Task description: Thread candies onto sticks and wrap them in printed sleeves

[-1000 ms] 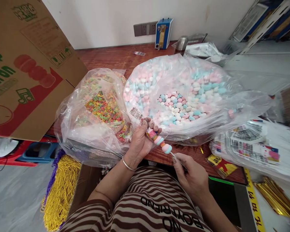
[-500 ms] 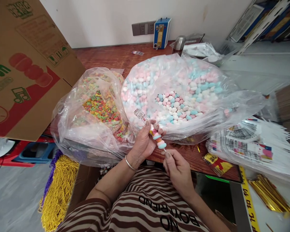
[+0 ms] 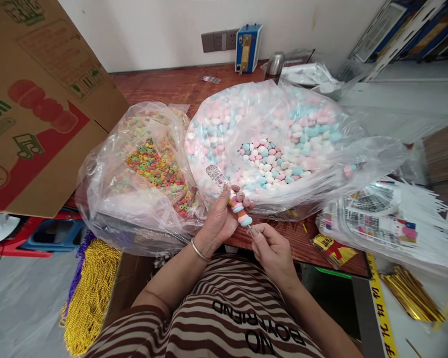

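My left hand (image 3: 221, 215) is closed around a candy skewer (image 3: 242, 215), a row of pink, blue, white and orange sweets on a thin white stick. A printed clear wrapper (image 3: 216, 175) sticks out above that thumb. Just below the lowest sweet, my right hand (image 3: 272, 248) pinches the stick, and its fingers hide most of it. Behind both hands lies a large open plastic bag of pastel candies (image 3: 271, 161) in pink, white and blue. To its left stands a clear bag of small fruit-coloured rings (image 3: 159, 166).
A cardboard box (image 3: 52, 114) stands at the left. On the right lie a pack of white sticks and printed wrappers (image 3: 388, 221), a small yellow packet (image 3: 334, 248) and gold twist ties (image 3: 412, 293). A blue device (image 3: 248, 48) and a metal cup (image 3: 275, 64) are by the wall.
My right hand has shifted slightly up and left, closer to the lowest sweet, so less stick shows. The left hand keeps its hold. The whole view has moved slightly.
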A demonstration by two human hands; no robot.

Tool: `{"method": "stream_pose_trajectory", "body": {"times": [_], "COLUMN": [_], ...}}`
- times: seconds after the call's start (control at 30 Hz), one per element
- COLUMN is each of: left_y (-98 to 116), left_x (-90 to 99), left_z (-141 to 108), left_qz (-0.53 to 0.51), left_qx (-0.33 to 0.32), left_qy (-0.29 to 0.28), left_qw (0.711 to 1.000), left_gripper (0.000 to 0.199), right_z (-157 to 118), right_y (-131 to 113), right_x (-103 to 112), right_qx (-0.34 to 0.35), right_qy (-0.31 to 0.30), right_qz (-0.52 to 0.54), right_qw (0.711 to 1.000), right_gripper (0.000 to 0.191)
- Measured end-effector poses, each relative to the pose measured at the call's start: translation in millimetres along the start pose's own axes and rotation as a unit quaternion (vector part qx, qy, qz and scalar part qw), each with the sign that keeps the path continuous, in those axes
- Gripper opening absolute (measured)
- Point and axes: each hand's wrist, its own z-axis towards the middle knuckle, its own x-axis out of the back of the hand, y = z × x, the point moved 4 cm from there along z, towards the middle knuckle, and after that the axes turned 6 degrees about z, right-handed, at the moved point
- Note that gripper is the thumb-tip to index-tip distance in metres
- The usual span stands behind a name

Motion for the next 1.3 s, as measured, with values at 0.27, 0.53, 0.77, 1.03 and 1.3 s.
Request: {"method": "stream_pose_trajectory", "body": {"times": [0.27,0.53,0.77,1.03,1.3], "left_y": [-3,5,19,9,-3], "left_x": [-3.0,7.3,11.9,14.2,11.4], "left_z": [0,7,9,12,11], "left_qz": [0.009,0.079,0.034,0.042,0.059], "left_qx": [0.030,-0.026,-0.043,0.037,-0.013], "left_qy": [-0.043,0.002,-0.019,0.083,0.150], "left_qw": [0.999,0.997,0.998,0.995,0.987], "left_gripper": [0.029,0.037,0.018,0.036,0.040], "right_z": [-1,5,10,4,0], "right_y": [1,1,12,-4,-16], "right_x": [-17,3,-6,-2,-1], "right_qx": [-0.175,0.040,-0.154,-0.013,0.310], "right_qy": [-0.069,0.041,-0.010,-0.016,0.115], "right_qz": [0.251,-0.055,0.296,0.080,-0.367], "right_qw": [0.950,0.997,0.943,0.997,0.870], "right_gripper": [0.030,0.025,0.033,0.023,0.011]}}
